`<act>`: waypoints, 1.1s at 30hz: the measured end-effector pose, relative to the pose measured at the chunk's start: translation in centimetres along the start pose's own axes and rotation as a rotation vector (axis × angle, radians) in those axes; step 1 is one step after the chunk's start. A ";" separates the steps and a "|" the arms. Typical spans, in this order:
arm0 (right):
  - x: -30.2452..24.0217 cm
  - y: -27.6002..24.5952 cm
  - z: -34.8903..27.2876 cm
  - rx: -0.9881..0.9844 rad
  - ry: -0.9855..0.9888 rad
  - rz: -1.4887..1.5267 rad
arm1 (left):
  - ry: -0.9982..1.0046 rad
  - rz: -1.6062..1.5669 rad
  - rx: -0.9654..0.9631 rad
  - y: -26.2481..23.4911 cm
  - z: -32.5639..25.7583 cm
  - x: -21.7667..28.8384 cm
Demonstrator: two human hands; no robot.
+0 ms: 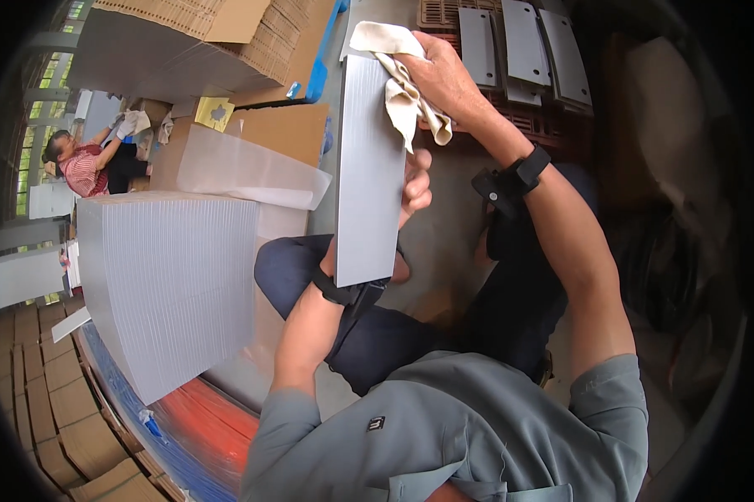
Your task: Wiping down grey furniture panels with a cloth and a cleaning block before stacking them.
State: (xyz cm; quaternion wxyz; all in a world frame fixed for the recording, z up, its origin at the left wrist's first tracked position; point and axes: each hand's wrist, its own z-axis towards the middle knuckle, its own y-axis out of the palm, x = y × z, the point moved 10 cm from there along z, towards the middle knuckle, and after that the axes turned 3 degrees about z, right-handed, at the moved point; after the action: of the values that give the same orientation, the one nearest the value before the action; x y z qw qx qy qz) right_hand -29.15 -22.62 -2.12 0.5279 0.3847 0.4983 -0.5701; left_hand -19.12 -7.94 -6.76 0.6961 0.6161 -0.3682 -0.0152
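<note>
The right hand [444, 71] presses a cream cloth [402, 84] onto the top end of a grey ribbed panel [368, 167], held upright (long axis running away from the body) by the left hand [414, 188] gripping its right edge, with a stack of similar panels [168, 284] to its left.

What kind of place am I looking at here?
Likely a small factory or packing workshop: a tall stack of grey ribbed panels, flattened cardboard cartons, and the right hand wiping one panel with a cloth.
</note>
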 end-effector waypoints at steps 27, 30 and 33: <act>1.1 9.4 -18.3 -1.054 -0.401 -0.582 | 0.355 0.089 0.141 -2.7 -0.8 10.0; 0.0 8.4 -16.1 -0.961 -0.399 -0.576 | 0.353 0.071 0.114 -2.0 -0.5 10.1; -1.0 7.7 -14.8 -0.890 -0.400 -0.560 | 0.358 0.232 0.200 -1.9 -0.8 10.6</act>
State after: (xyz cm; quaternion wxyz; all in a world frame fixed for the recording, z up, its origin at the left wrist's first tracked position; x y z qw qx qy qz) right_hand -22.72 -7.59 -5.52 0.5519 -0.1378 0.6642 -0.4850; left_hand -10.14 -12.82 -3.15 0.6828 0.6286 -0.3067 0.2112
